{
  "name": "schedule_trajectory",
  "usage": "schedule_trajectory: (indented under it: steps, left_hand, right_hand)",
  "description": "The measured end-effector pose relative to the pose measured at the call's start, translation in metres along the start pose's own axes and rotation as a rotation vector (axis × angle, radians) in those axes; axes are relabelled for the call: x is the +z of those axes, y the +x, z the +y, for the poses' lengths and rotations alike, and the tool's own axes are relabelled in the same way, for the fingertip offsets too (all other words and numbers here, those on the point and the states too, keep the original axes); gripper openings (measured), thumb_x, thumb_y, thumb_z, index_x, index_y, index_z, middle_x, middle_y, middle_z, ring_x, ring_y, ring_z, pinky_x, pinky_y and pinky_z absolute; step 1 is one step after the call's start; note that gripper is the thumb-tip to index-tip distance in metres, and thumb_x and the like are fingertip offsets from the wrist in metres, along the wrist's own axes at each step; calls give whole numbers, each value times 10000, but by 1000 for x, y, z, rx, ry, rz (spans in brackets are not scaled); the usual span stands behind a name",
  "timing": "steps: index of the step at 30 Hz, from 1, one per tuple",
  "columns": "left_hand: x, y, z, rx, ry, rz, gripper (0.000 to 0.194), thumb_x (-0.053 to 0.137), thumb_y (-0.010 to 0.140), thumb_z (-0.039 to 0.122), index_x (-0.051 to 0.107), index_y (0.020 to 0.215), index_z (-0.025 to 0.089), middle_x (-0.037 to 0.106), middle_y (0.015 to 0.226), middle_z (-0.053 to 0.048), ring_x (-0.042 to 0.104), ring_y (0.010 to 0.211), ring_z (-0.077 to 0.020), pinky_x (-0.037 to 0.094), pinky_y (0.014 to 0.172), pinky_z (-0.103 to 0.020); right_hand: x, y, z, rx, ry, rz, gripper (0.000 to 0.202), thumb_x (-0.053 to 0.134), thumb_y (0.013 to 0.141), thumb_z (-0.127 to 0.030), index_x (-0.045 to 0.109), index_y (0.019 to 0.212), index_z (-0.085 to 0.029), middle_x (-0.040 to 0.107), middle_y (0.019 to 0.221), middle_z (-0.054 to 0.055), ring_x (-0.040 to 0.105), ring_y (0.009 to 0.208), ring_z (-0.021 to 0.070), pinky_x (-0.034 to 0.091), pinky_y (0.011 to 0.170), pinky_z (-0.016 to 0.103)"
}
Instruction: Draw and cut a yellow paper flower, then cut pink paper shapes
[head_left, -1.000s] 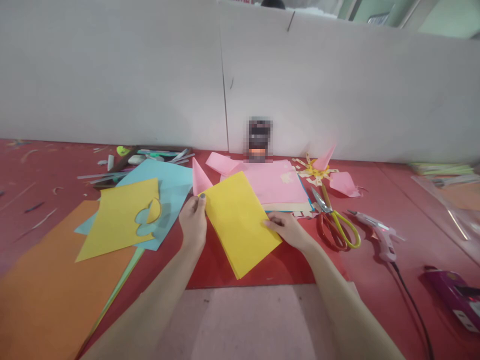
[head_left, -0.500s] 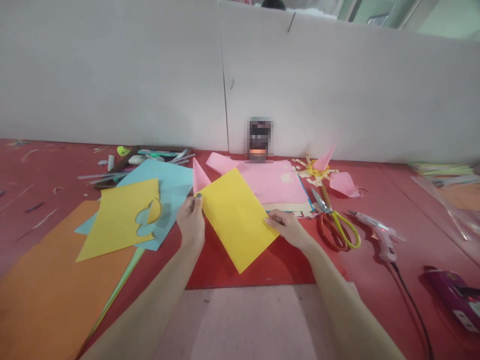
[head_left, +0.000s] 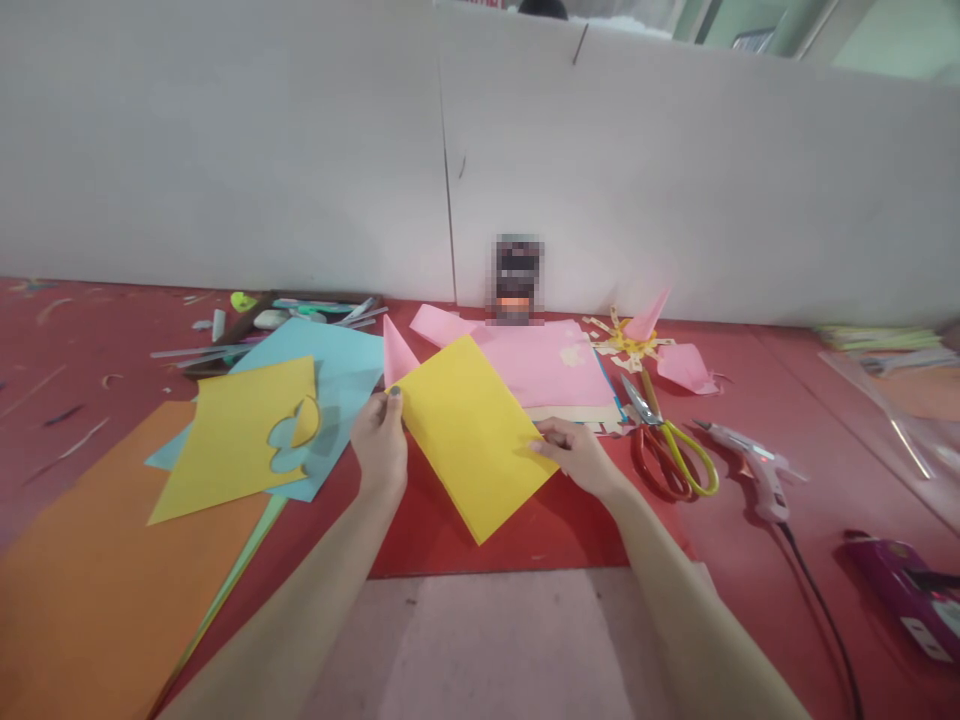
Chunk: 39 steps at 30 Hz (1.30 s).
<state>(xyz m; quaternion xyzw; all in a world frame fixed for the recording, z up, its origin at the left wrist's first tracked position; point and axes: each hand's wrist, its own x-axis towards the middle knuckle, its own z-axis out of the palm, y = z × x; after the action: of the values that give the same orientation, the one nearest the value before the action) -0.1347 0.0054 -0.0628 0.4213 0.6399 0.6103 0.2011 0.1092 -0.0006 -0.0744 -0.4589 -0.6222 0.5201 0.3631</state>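
Yellow paper (head_left: 472, 440) is held at a slant over the middle of a red table (head_left: 757, 365), gripped between 2 bare hands, although whether its lowest corner touches the surface cannot be told. The left hand (head_left: 381, 440) pinches the paper's left corner, thumb on top and the other fingers hidden behind; the right hand (head_left: 577, 455) pinches the opposite edge, its fingertips partly out of sight. A doubled edge shows along the paper's lower left side, but the number of layers is unclear. Behind, the paper hides part of a pink sheet (head_left: 540, 365) and the base of a pink cone (head_left: 397, 352). Toward the table's far edge, a pixelated object (head_left: 517, 280) against the white wall (head_left: 225, 150) cannot be identified. At far left, a blue sheet (head_left: 345, 360) partly covers a tray of pens (head_left: 322, 303) and lies beneath a cut yellow sheet (head_left: 232, 430), while an orange sheet (head_left: 90, 570) runs out of frame. To the right lie scissors with red and yellow handles (head_left: 701, 460) and a pink glue gun (head_left: 765, 475), its cord cut off below. A purple object (head_left: 885, 580) is cropped at the right edge.
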Motion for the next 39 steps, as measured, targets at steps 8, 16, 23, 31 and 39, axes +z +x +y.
schedule_trajectory:
  steps: [8,16,23,31,39]
  left_hand:
    - [2,4,-9,-89,-154,-36,286,549,753,391,459,577,184,373,570,45,346,529,-95,284,487,-225]
    - [8,-9,6,-442,-419,-520,228,641,681,380,555,680,169,539,635,17,498,561,-110,393,550,-234]
    - [8,-17,15,-286,-113,-833,268,559,749,421,530,644,177,495,606,30,443,546,-100,332,520,-216]
    - [11,-17,16,-139,46,-835,299,507,760,444,475,601,193,386,543,41,353,491,-103,261,488,-231]
    - [11,-16,14,-141,22,-833,271,514,764,421,482,626,190,406,590,29,383,534,-109,285,501,-233]
  right_hand:
    - [-6,-5,-1,15,58,40,384,491,800,-530,609,719,-174,408,451,-58,298,353,62,224,366,216]
    - [-9,0,1,-24,314,48,516,339,847,-591,624,808,-162,451,382,-40,341,322,88,235,363,220]
    - [-8,-1,5,36,391,30,586,298,819,-652,632,826,-171,480,464,-24,361,349,91,256,364,225]
    - [-3,-1,-2,108,93,60,395,604,698,-548,635,781,-163,489,540,-27,362,422,76,291,387,212]
    - [-2,1,1,91,108,60,374,590,720,-523,641,794,-160,549,598,-7,416,468,89,309,414,215]
